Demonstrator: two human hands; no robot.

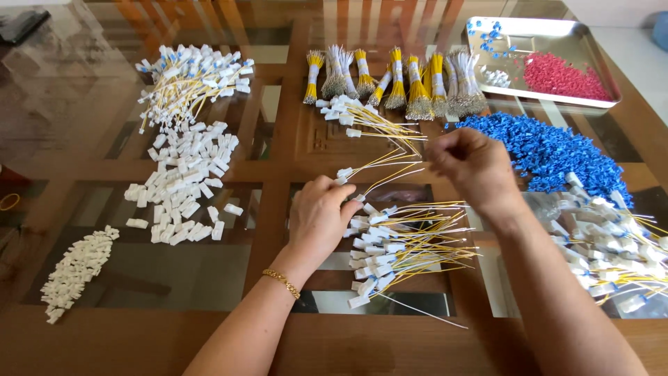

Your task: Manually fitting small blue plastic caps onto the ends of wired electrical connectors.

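Head view. The left hand is resting on the glass table, fingers pinching a white connector from which thin yellow and white wires are running up and right. The right hand is hovering above the table with fingers closed narrowly on the far ends of those wires; what exactly sits between the fingertips I cannot tell.

Step, as judged: a wire set is being fitted into or drawn from one connector. The next move calls for keeping the connector pinned while the thin wires stay straight and untangled.

A pile of wired connectors is lying just right of the left hand. Loose white housings are sitting well to the left, a smaller white heap nearer the edge. Wire bundles are lining the far side; a blue heap is spreading beside the right hand. A steel tray is holding red and blue bits.

Surface: glass over a wooden frame, reflecting the room.
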